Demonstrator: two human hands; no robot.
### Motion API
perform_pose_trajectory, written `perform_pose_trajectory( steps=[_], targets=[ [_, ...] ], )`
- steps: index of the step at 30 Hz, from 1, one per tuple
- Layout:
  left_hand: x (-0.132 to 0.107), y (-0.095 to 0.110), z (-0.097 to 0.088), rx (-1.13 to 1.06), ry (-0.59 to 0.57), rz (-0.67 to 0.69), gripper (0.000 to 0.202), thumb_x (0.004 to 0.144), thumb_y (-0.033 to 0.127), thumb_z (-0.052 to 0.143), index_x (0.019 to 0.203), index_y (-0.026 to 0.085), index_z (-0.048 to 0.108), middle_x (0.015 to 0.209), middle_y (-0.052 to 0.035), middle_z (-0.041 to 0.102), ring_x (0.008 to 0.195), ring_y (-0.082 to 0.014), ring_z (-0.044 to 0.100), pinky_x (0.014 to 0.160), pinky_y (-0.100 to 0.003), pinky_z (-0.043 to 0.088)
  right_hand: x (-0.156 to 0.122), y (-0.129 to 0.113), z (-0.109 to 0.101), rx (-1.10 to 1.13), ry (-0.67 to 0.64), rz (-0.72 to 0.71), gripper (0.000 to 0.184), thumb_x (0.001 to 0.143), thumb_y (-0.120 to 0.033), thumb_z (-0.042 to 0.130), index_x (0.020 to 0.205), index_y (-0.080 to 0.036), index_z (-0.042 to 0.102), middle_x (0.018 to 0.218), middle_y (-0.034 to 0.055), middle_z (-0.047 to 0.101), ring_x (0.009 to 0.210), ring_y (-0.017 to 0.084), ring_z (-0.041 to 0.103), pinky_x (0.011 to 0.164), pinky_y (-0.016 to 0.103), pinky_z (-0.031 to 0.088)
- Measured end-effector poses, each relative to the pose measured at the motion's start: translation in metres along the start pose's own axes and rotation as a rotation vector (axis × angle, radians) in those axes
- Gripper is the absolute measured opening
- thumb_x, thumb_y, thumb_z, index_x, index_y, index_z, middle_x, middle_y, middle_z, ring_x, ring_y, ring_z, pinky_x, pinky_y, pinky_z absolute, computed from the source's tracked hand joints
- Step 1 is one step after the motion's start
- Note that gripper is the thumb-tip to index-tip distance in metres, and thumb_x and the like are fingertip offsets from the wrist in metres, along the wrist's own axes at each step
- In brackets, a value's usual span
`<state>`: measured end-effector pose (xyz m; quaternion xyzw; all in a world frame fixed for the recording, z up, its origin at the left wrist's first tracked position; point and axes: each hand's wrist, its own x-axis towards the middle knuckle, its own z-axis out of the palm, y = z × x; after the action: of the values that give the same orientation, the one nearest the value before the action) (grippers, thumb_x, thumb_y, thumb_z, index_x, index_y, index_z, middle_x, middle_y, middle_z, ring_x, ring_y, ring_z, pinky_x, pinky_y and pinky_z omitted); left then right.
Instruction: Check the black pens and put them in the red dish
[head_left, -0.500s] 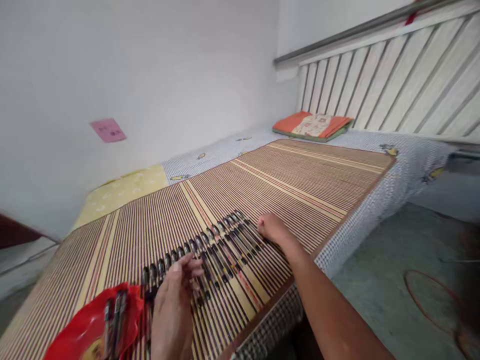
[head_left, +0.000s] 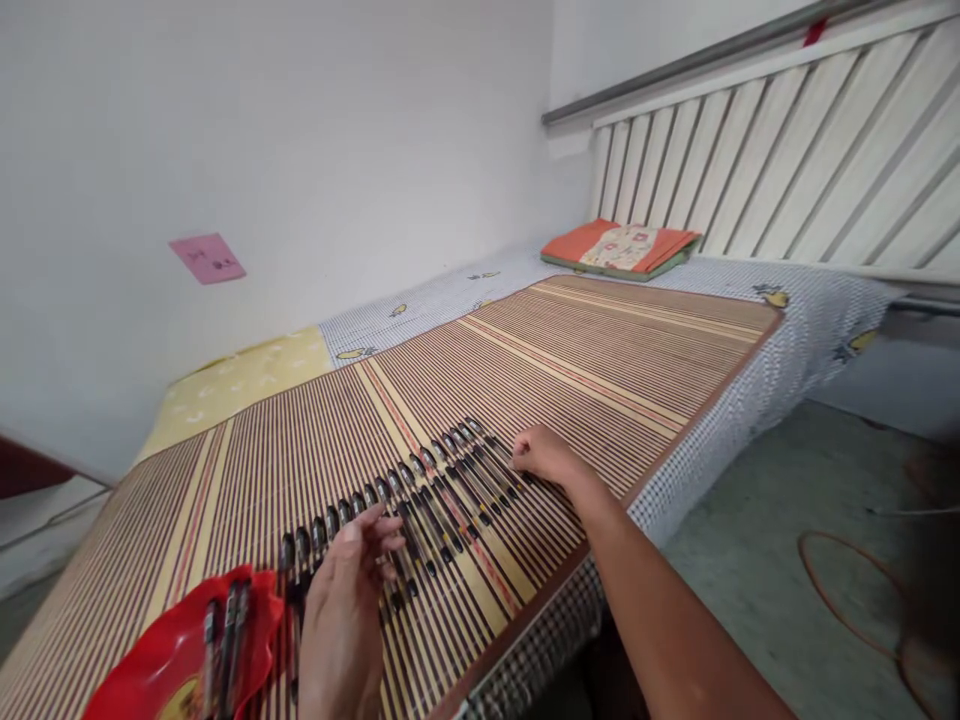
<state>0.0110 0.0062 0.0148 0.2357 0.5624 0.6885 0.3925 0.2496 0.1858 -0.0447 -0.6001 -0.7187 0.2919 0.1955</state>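
Note:
A long slanting row of black-capped pens (head_left: 442, 520) lies side by side on the striped bamboo mat (head_left: 592, 390). Over the left part of this row is my left hand (head_left: 349, 600), its fingers slightly bent and apart, hiding several pens beneath it. My right hand (head_left: 551, 455) rests at the row's right end, fingers curled closed beside the last pen; whatever is in them, if anything, is hidden. At the lower left, a red plate (head_left: 142, 650) with a wavy rim holds a few more pens (head_left: 227, 645).
Under the mat a checked sheet (head_left: 817, 290) covers the bed, with a yellow cloth (head_left: 240, 375) by the wall. A folded orange blanket (head_left: 622, 248) lies near the white slatted headboard (head_left: 720, 150). Past the bed's right edge, a cable (head_left: 840, 590) lies on the floor.
The view has shifted slightly. Both hands keep nearly the same places over the row, and the pens look unchanged.

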Motion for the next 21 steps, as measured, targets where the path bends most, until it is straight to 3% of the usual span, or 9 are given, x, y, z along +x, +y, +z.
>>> perform_pose_trajectory(
  steps=[12,17,21],
  targets=[
    [-0.0012,-0.0009,-0.0009,0.016,-0.015,-0.014,0.066,0.063,0.063,0.087,0.108,0.015,0.077,0.095,-0.0088,0.079,0.078,-0.0166,0.066,0.057,-0.020,0.048,-0.0030,0.0031,-0.0001,0.032,-0.018,-0.002,0.015,0.071,-0.022,0.080,0.060,-0.018,0.069,0.056,-0.0034,0.062,0.055,0.012,0.055,0.053,0.024,0.031],
    [0.0011,-0.0039,-0.0039,0.029,-0.045,-0.013,0.061,0.069,0.062,0.084,0.110,0.017,0.077,0.099,-0.0080,0.078,0.082,-0.0170,0.066,0.059,-0.020,0.049,-0.0018,0.0038,-0.0049,0.008,0.040,-0.008,0.016,0.084,-0.026,0.070,0.070,-0.017,0.073,0.068,0.0008,0.070,0.062,0.013,0.059,0.056,0.024,0.035],
    [0.0023,-0.0067,-0.0057,0.026,-0.057,-0.003,0.058,0.071,0.061,0.083,0.110,0.017,0.077,0.100,-0.0079,0.078,0.082,-0.0170,0.066,0.060,-0.021,0.049,-0.0006,0.0046,-0.0051,-0.037,0.061,0.020,0.008,0.081,-0.018,0.071,0.075,-0.016,0.076,0.079,0.0054,0.076,0.072,0.015,0.066,0.060,0.023,0.038]
  ],
)
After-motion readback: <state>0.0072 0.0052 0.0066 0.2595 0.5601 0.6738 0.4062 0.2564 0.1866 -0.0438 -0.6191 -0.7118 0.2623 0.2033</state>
